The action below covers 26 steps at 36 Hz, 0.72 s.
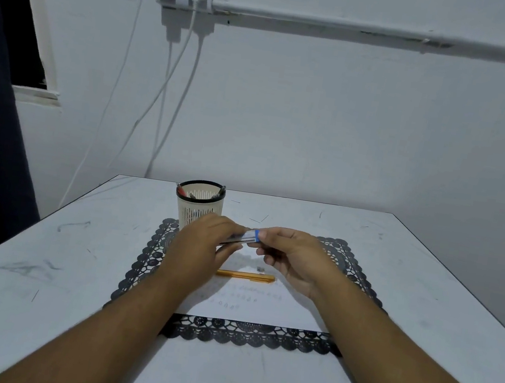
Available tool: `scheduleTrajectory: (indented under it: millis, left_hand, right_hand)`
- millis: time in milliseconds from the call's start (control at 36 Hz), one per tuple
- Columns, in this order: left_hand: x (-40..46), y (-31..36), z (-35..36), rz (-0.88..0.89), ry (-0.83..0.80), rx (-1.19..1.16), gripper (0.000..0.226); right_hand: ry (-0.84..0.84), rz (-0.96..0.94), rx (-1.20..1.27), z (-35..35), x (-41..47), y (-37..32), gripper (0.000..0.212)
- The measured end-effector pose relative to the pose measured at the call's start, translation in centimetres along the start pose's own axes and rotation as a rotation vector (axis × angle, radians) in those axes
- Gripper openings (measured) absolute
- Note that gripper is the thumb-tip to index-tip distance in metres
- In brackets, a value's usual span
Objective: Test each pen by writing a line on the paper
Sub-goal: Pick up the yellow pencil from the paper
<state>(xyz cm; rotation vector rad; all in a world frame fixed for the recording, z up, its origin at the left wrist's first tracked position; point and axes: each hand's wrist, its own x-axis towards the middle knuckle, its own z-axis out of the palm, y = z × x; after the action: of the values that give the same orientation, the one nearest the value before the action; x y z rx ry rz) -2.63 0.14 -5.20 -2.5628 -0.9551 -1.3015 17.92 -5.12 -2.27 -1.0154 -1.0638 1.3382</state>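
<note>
"What's on the big white table (72, 263)?"

"A black lacy mat (152, 252) with a white sheet of paper (260, 312) on top. At the back, at the mat's far left corner, stands a round cream plastic basket cup (198, 206) with a few pens sticking up in it."

"Have any pens been tried?"

"I think so. There are a few rows of faint little marks on the paper, near the middle. A thin orange pen (245, 275) lies flat on the paper just past those marks, so that one looks done. The pens in the cup still look like they are waiting. So some is done, and more is left, I'd guess."

"What are the hands doing?"

"Both are up above the paper, close together. They share one see-through pen with a blue band (246, 235). The left hand (205, 243) has its grip closed around the dark end. The right hand (294, 255) has its grip pinched on the end with the blue band. The pen runs sideways between them, touching both. It may be the cap coming off or going on. I can't tell which."

"Is it touching the paper?"

"No, it's in the air above it."
</note>
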Motion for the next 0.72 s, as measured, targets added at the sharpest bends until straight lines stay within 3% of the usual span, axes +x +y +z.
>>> scheduleTrajectory:
  millis: [722]
  left_hand:
    - [-0.31, 0.32, 0.05, -0.011, 0.012, -0.022, 0.023]
  right_hand:
    - [0.115, 0.032, 0.110, 0.75, 0.07, 1.07, 0.012]
